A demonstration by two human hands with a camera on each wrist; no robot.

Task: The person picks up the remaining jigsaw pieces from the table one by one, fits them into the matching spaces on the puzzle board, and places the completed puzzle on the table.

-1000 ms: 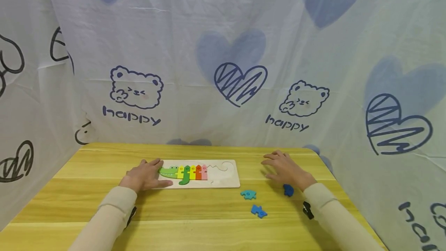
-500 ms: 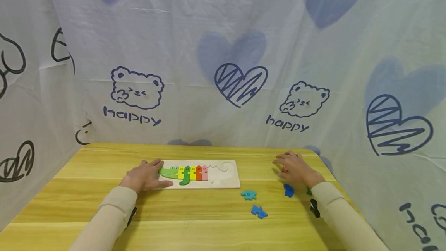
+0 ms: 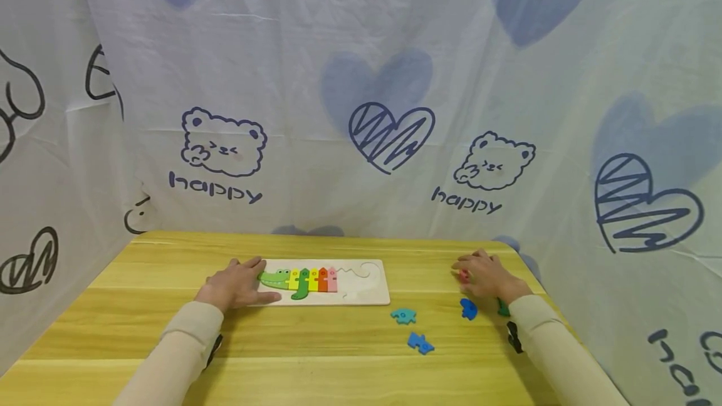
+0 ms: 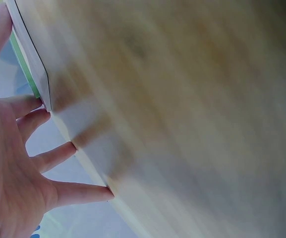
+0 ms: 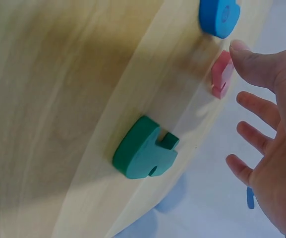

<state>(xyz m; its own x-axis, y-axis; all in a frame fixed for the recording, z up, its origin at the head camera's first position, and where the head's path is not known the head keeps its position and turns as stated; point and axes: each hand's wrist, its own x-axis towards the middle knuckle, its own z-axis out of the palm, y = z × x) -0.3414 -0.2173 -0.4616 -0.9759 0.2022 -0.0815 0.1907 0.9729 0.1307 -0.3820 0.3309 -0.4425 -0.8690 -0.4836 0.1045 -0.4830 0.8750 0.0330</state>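
- While the left hand (image 3: 234, 284) lies across the left end of the puzzle board (image 3: 363, 290), its grip is spread wide with straight fingers, pressing down and pinching nothing.
- The right hand (image 3: 487, 275) hangs low over the pink piece (image 3: 464, 275), which lies on the wooden surface (image 3: 316, 356) to the right of the board. This grip is loose and parted (thumb away from the visible fingers), with hold of nothing that shows.
- Near that hand lie 3 blue-toned pieces: a rounded dark blue piece (image 3: 468, 309) just nearer the person, a teal piece (image 3: 403, 316) by the board's near right corner, and a jagged blue piece (image 3: 420, 343) nearer still.
- A green piece (image 5: 147, 151) lies by the right wrist, which stands over part of it in the head view.
- On the board, a crocodile head (image 3: 275, 279) and 5 body segments (image 3: 313, 281) sit in a row; to their right runs a drawn curled tail outline.
- White cloth (image 3: 304, 80) with hearts, bears and "happy" hangs behind.
- Hidden: the board's left edge, under the left hand. In the right wrist view the dark blue piece is cut off at the top, and only 3 fingers and the thumb show. Whether the thumb touches the pink piece, I cannot tell.
- The left wrist view is mostly blurred wood.
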